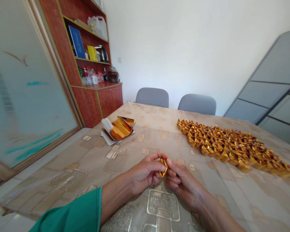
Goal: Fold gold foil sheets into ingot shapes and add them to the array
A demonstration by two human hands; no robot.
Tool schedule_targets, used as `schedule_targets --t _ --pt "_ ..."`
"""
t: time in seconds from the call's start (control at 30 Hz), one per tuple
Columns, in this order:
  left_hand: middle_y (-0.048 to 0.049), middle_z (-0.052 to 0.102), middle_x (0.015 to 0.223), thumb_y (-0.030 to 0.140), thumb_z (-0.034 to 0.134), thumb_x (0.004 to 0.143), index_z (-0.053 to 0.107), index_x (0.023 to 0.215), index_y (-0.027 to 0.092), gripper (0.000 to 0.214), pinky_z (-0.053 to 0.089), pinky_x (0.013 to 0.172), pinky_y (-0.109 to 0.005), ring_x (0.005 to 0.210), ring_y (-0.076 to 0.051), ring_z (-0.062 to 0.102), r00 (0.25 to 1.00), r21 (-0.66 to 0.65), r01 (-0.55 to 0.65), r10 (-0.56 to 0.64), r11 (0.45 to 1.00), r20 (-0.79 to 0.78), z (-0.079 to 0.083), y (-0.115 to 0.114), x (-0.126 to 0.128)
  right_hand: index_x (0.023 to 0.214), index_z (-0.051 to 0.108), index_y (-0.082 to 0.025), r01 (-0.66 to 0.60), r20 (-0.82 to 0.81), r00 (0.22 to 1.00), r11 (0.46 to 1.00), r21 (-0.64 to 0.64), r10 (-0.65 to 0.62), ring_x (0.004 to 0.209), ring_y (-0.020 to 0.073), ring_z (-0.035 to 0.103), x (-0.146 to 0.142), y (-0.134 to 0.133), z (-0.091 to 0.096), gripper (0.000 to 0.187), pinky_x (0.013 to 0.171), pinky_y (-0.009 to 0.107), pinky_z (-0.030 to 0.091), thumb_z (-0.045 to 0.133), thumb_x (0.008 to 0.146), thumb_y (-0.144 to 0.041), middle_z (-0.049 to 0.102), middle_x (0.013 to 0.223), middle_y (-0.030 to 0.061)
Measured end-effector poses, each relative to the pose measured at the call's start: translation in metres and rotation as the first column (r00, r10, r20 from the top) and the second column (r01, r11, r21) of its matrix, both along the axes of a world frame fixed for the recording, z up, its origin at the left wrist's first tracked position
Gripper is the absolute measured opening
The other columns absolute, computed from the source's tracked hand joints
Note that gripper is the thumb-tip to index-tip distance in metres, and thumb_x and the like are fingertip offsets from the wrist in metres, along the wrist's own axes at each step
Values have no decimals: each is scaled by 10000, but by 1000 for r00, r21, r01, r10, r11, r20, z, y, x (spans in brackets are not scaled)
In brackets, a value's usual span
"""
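Left hand (145, 172) and right hand (181, 180) pinch one small folded gold foil piece (163, 166) between their fingertips, just above the patterned beige desk (159, 129). Beyond the right hand lie rows of folded gold foil shapes (232, 146), so much of the folding seems done. Beyond the left hand, a stack of flat gold foil sheets (119, 129) looks unfolded, so more likely remains.

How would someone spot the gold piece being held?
On the patterned table, look near the front edge where the left hand and right hand meet. The gold foil piece is pinched between them: the only one held, unlike the folded rows.
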State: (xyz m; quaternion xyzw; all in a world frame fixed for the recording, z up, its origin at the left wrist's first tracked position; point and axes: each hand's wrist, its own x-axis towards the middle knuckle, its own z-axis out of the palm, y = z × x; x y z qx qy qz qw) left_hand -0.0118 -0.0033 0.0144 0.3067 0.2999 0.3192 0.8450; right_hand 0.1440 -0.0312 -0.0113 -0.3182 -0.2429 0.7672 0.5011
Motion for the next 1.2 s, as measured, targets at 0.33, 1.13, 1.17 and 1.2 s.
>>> schedule_targets --t 0.33,1.13,1.17,1.2 --pt "47 572 703 14 691 592 557 917 202 399 255 435 -114 510 -35 512 1000 -51 22 -22 998 2 0 0 0 695 622 -127 -2 53 999 1000 24 1 437 29 156 -1 2 1 286 400 158 153 809 728 -340 352 485 -100" --pt "7 610 740 134 679 747 632 974 169 234 395 459 -146 510 -48 529 998 35 -19 17 999 60 -4 4 0 739 641 -152 39 49 998 996 83 -44 453 45 156 0 4 3 257 421 173 171 758 781 -377 308 527 -97" --pt "-3 622 759 133 671 760 633 981 166 227 410 463 -147 511 -50 538 997 31 -13 11 999 74 -5 5 -1 720 630 -155 50 73 996 994 92 -57 448 46 164 0 4 4 274 419 177 172 752 782 -393 317 521 -95" --pt "-14 633 777 123 665 767 633 988 161 226 427 470 -149 512 -51 548 996 24 -8 6 1000 89 -5 5 -1 698 618 -158 62 108 991 992 110 -74 442 48 178 0 4 4 299 416 181 177 737 790 -415 333 515 -90"
